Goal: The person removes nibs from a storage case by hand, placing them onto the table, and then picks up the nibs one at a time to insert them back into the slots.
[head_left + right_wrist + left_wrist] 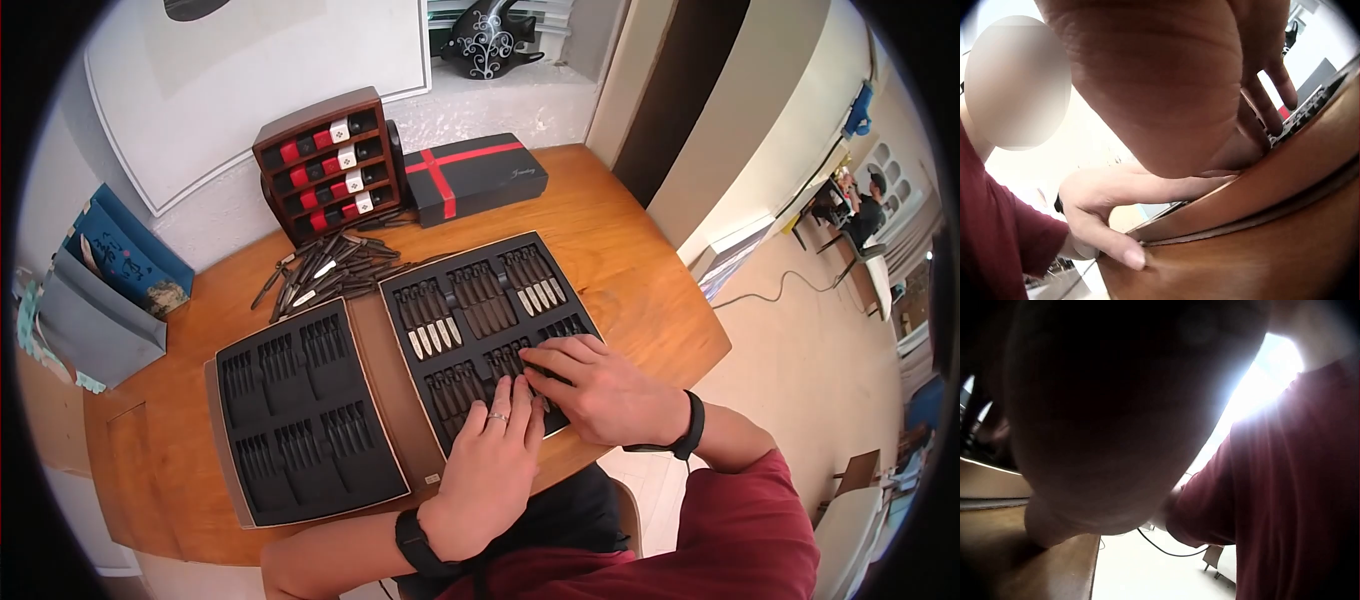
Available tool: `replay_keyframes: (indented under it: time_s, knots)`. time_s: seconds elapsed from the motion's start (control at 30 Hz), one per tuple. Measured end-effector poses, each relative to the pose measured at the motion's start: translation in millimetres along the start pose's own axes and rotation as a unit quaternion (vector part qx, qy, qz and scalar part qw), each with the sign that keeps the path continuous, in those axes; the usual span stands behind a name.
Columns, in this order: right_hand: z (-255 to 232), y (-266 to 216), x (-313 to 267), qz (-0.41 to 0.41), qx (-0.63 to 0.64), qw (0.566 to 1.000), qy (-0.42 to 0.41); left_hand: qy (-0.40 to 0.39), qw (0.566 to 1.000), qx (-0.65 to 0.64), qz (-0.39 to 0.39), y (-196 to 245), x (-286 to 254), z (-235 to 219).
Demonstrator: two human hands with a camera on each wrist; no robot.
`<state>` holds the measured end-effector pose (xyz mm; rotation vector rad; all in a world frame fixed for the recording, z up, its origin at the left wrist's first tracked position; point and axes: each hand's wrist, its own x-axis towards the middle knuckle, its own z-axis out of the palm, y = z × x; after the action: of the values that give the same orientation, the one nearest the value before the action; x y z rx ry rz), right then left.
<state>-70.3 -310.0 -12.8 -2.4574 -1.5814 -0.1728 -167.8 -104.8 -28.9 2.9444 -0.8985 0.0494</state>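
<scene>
Slim dark sticks (485,305), some with pale tips, stand in rows in the black slotted tray (448,262) on the right side of an opened flat case. My left hand (492,470) lies over the tray's near edge with its fingers straight, fingertips at the lower middle group. In the right wrist view, the left thumb (1132,256) reaches down by the table. My right hand (600,390) comes from the right, its fingertips touching the sticks at the lower middle compartment. The fingers look loosely bent there, and the sticks under them are partly hidden.
The case's left tray (300,410) has several slotted compartments. Behind it lies a loose heap of similar sticks (335,268). A wooden rack (330,165), a dark box with red ribbon (475,180) and blue-grey bags (110,290) stand toward the wall on the wooden table (640,265).
</scene>
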Motion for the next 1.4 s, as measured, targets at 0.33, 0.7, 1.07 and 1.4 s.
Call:
replay_keyframes:
  time_s: [0.33, 0.7, 1.07, 1.4]
  knots:
    - [-8, 16, 4, -0.009, 0.052, 0.998, -0.025, 0.005, 1.0, 0.012, 0.005, 4, 1, 3]
    - [-1, 0, 27, -0.075, -0.016, 0.997, 0.007, 0.044, 0.998, 0.041, 0.001, 12, -7, 11]
    - [0, -9, 35, -0.099, -0.116, 0.988, -0.032, 0.009, 0.999, 0.023, 0.025, 10, -4, -2]
    - [-20, 18, 19, -0.032, 0.033, 0.999, 0.012, 0.04, 0.998, 0.041, 0.021, 12, -10, 1]
